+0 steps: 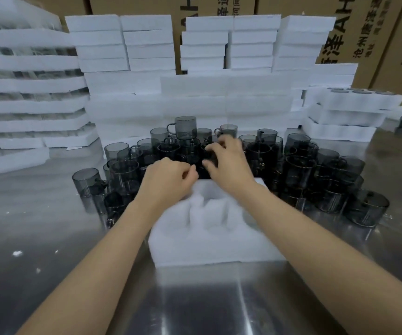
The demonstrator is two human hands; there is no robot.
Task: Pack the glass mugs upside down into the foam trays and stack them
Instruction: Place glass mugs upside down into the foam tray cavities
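Note:
A white foam tray (209,243) with hollow pockets lies on the steel table in front of me. Behind it stands a dense cluster of smoky grey glass mugs (299,165), some stacked on others. My left hand (168,177) hovers over the tray's far edge, fingers curled, at the nearest mugs; whether it holds one is unclear. My right hand (226,158) reaches into the cluster, and its fingers curl over the rim of a dark mug (207,163).
Stacks of empty foam trays (146,44) form a wall behind the mugs. Filled tray stacks stand at the left (25,93) and right (347,110). Cardboard boxes (364,30) line the back. Foam crumbs dot the steel table (50,238).

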